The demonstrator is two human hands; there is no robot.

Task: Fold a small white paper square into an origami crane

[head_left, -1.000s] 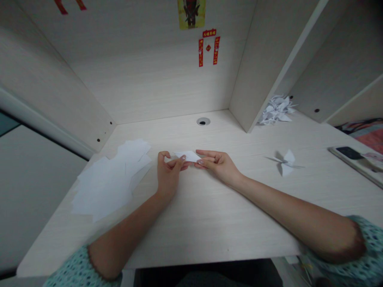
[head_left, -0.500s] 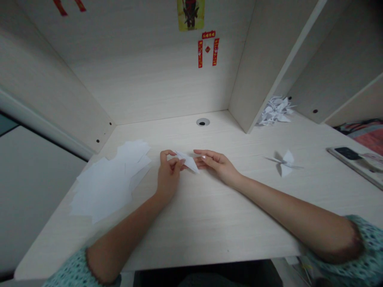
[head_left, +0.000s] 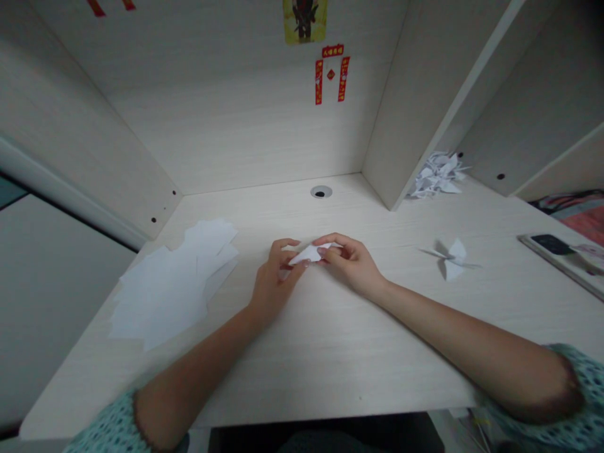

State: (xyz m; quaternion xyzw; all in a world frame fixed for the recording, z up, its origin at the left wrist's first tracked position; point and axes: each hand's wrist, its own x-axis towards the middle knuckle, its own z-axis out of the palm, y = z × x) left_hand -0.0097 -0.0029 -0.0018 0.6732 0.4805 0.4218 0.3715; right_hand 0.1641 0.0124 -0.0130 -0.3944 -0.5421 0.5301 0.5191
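Note:
A small folded piece of white paper [head_left: 309, 254] is held just above the desk between both hands. My left hand [head_left: 278, 277] pinches its left end, thumb in front and fingers behind. My right hand [head_left: 352, 261] grips the right end between thumb and fingers, which hide part of it. To the left lies a loose spread of white paper sheets [head_left: 165, 289]. A finished folded paper crane [head_left: 453, 259] with spread wings stands on the desk to the right of my right hand.
A heap of folded white paper pieces [head_left: 438, 175] lies behind the upright divider [head_left: 401, 145]. A phone [head_left: 561, 251] rests at the right. The desk [head_left: 330, 352] has a round cable hole [head_left: 321, 192] near the back panel, which bears red stickers [head_left: 331, 74].
The folded paper has turned and moved slightly right. My right hand, loosely open beside it before, now grips its right end. My left hand has shifted right.

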